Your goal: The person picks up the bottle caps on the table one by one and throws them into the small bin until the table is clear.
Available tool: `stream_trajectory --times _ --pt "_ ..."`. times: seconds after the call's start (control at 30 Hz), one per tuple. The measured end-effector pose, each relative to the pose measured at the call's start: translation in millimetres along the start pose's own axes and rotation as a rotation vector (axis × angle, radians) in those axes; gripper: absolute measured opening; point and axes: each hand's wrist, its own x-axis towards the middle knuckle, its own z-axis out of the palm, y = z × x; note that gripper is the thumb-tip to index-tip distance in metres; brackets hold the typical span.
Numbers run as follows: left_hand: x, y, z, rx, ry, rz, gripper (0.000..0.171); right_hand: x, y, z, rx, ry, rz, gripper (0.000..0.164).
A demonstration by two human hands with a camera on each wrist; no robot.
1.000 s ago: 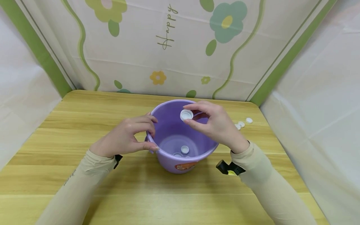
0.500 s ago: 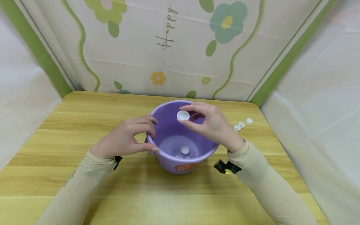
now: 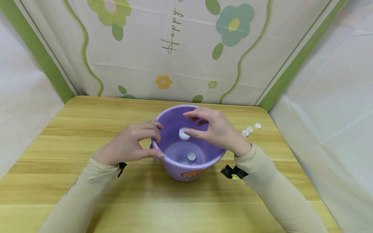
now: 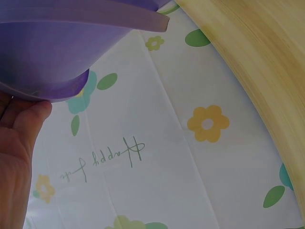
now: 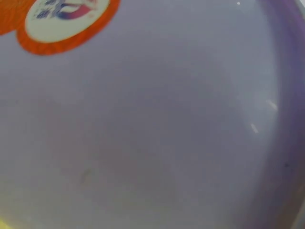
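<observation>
A purple plastic bucket (image 3: 175, 172) stands on the wooden table. My left hand (image 3: 135, 139) grips its rim on the left, thumb outside and fingers over the edge; the left wrist view has that hand (image 4: 19, 138) against the purple rim. Over the bucket's mouth is my right hand (image 3: 214, 127), its thumb and fingers spread apart. Just below those fingers a white bottle cap (image 3: 183, 134) is in the air, overlapping the thumb tip in the head view. Another white cap (image 3: 191, 157) lies on the bucket's bottom, with more partly hidden behind the near rim.
Several white caps (image 3: 249, 130) lie on the table (image 3: 87, 181) right of the bucket. A floral cloth (image 3: 192, 64) hangs behind, with white sheets at both sides. Purple bucket wall and an orange-edged sticker (image 5: 71, 19) fill the right wrist view.
My right hand has moved slightly left, and its thumb and fingers have parted. The cap they pinched has been let go and is dropping into the bucket. My left hand stays on the rim.
</observation>
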Motion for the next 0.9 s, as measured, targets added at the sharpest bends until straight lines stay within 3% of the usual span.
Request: stream_trajectory --times 0.17,0.4,0.67,0.9 --pt "0.1 0.5 0.2 -0.001 -0.002 -0.003 0.033 -1 0 -2 -0.016 -0.018 0.017 0.042" --pt "-0.3 0.6 0.3 0.005 -0.003 -0.014 0.033 -2 1 -9 -0.017 0.022 0.014 0.036" --pt "-0.2 0.0 0.5 0.002 0.005 -0.005 0.032 -3 7 -32 -0.006 0.163 0.028 0.030" --pt "0.4 1.4 0.5 0.004 0.017 0.007 0.035 -15 19 -72 -0.119 0.282 0.124 0.028"
